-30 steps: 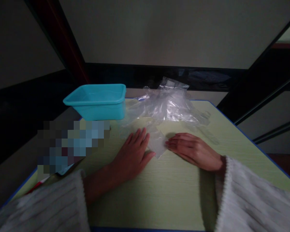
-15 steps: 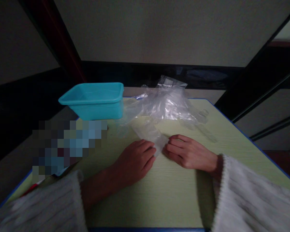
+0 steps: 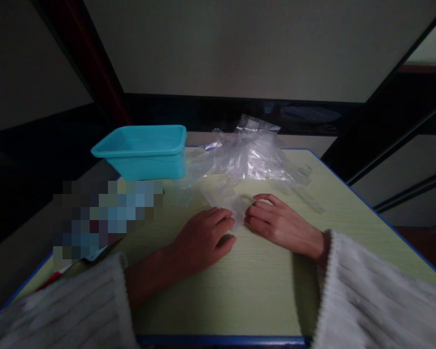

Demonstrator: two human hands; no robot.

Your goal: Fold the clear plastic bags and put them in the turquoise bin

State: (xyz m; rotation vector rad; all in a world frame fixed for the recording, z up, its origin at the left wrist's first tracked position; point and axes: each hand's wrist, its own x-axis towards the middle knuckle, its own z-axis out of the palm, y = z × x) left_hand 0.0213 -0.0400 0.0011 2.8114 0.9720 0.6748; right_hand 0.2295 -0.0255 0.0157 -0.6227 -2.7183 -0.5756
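Observation:
A small clear plastic bag [image 3: 223, 198] lies flat on the table between my hands. My left hand [image 3: 203, 237] rests palm down at its near left edge, fingertips on the plastic and thumb held apart from the fingers. At the bag's right edge is my right hand [image 3: 276, 223], its fingers curled and close together with the tips against the plastic. The little finger sticks out a bit; the right thumb is hidden underneath. Just beyond lies a loose heap of clear plastic bags [image 3: 254, 157], crumpled and shiny.
A turquoise plastic basin [image 3: 148, 165] stands at the back left of the pale, blue-edged table [image 3: 240, 295]. Left of my left forearm lies a pixelated, blurred-out item [image 3: 112, 218] with a red-tipped thing [image 3: 53, 278] beside it. A wall panel rises behind the table.
My left thumb has come away from the fingers and the plastic. The right hand has shifted slightly up and its little finger has lifted. Basin and heap of bags stay put.

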